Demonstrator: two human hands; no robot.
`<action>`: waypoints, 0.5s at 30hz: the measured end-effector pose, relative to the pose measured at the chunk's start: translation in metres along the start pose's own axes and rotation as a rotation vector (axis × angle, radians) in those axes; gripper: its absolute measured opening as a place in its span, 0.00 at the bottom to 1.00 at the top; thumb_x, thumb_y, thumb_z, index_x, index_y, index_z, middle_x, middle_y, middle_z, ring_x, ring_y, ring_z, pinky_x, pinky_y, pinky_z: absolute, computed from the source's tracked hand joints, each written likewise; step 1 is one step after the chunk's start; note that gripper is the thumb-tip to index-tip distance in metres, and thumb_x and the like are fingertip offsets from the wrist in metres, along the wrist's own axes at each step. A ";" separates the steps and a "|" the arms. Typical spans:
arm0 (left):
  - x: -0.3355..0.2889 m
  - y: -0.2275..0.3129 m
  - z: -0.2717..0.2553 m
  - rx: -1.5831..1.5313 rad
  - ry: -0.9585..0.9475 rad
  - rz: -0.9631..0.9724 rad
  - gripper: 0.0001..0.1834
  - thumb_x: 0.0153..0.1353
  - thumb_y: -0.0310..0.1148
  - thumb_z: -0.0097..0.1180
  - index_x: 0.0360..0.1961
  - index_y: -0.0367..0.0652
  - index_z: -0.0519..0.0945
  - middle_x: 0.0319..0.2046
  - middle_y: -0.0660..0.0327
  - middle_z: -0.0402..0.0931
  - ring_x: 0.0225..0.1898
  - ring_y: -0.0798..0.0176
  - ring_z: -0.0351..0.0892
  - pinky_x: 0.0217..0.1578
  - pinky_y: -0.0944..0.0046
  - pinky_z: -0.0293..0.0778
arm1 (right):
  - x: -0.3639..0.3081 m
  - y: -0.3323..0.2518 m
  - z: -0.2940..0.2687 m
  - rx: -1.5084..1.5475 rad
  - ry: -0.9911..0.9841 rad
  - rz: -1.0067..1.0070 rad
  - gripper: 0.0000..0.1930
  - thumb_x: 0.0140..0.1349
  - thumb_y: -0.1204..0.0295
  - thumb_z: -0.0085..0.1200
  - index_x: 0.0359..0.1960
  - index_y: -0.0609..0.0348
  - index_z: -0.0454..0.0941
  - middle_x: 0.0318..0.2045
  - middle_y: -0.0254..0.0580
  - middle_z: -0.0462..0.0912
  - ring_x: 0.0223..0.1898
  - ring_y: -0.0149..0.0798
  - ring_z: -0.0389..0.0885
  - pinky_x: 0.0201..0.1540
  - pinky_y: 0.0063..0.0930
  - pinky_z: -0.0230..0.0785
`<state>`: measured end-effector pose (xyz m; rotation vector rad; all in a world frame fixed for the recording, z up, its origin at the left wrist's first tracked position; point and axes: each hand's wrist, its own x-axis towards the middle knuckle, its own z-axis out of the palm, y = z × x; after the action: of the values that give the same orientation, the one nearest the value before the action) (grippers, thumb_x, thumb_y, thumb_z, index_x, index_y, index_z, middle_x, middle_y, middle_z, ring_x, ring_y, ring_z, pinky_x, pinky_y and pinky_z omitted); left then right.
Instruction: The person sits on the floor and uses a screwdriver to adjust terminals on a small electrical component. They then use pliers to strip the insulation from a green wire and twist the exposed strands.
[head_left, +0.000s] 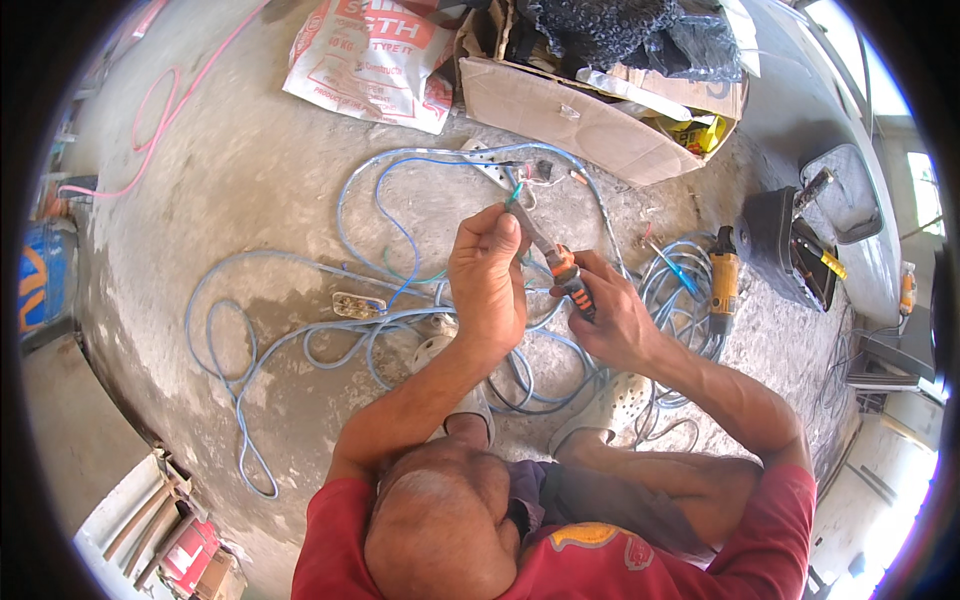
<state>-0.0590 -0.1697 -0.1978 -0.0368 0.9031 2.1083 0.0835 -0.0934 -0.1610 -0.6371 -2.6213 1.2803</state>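
Observation:
My left hand (488, 275) is closed, thumb and fingertips pinching a thin green wire (516, 193) whose end sticks up past the thumb. In my right hand (622, 315) is a knife with an orange and black handle (568, 272). Its worn grey-brown blade slants up to the left, with the tip at the left thumb and the wire. Just beyond lies a white socket strip (488, 172) with loose wire ends around it. Blue cable (300, 262) loops over the floor beneath both hands. An opened socket piece with brass-coloured parts (358, 304) rests left of my left wrist.
A yellow power tool (724, 285) and a blue-handled screwdriver (682, 274) lie among coiled cable at right, near a black tool bin (775, 245). Beyond my hands stand a cardboard box (590, 120) and a white-and-red sack (370, 75). Pink cord (160, 122) trails at far left.

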 end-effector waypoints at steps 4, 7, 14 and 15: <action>-0.001 -0.002 -0.002 0.015 -0.031 -0.067 0.09 0.67 0.30 0.57 0.46 0.40 0.75 0.36 0.65 0.78 0.38 0.71 0.76 0.44 0.68 0.72 | -0.004 0.008 -0.001 -0.007 0.012 -0.016 0.17 0.49 0.84 0.53 0.43 0.67 0.74 0.46 0.55 0.70 0.42 0.60 0.77 0.41 0.46 0.73; -0.001 -0.004 -0.006 0.144 -0.084 -0.031 0.09 0.64 0.29 0.60 0.43 0.36 0.77 0.32 0.64 0.78 0.31 0.74 0.70 0.33 0.72 0.67 | -0.009 0.023 -0.009 -0.020 0.028 -0.039 0.16 0.49 0.83 0.54 0.43 0.65 0.74 0.43 0.54 0.69 0.40 0.59 0.77 0.39 0.46 0.73; -0.006 0.025 -0.041 0.810 -0.296 -0.363 0.06 0.63 0.29 0.59 0.36 0.38 0.80 0.21 0.71 0.71 0.20 0.80 0.58 0.21 0.76 0.52 | -0.025 0.081 -0.046 -0.536 -0.034 -0.347 0.13 0.52 0.77 0.59 0.41 0.57 0.80 0.42 0.44 0.74 0.42 0.48 0.79 0.43 0.41 0.76; -0.005 0.038 -0.043 0.882 -0.336 -0.426 0.05 0.63 0.29 0.59 0.36 0.38 0.81 0.20 0.72 0.71 0.20 0.80 0.58 0.21 0.76 0.52 | -0.033 0.091 -0.050 -0.562 -0.057 -0.352 0.14 0.52 0.78 0.58 0.43 0.56 0.81 0.42 0.44 0.75 0.44 0.49 0.79 0.45 0.42 0.76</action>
<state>-0.0936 -0.2147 -0.2056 0.5169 1.3864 1.1525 0.1567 -0.0230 -0.1994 -0.1795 -2.9712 0.4677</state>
